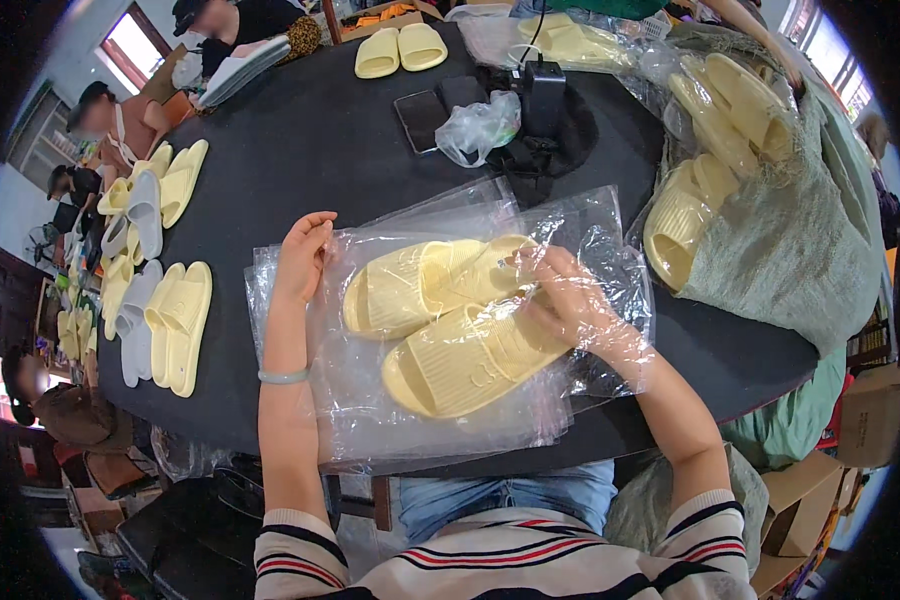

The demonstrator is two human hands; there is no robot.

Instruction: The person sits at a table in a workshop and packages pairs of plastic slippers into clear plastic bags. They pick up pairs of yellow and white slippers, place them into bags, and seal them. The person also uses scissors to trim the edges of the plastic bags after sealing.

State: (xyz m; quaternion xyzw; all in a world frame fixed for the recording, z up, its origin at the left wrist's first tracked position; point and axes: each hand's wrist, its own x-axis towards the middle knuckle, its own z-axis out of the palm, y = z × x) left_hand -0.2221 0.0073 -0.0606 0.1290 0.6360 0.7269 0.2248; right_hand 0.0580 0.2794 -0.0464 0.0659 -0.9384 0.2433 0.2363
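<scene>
A pair of pale yellow slippers (465, 365) lies within a clear plastic bag (595, 215) in front of me. My right hand (565, 295) reaches into the bag's right side, its fingers closed around the heel ends of the slippers. At the left edge, my left hand (308, 255) pinches the clear film between thumb and fingers. Beneath the pair, more flat clear bags (370, 425) are stacked on the black table (280, 150). The film blurs some detail around my right fingertips.
Yellow and grey slippers (178, 325) line the left side; another yellow pair (402, 50) sits at the far edge. A phone (420, 120), crumpled plastic (478, 128) and a black device (543, 98) lie beyond. At right, a woven sack (780, 235) holds bagged slippers. People sit at left.
</scene>
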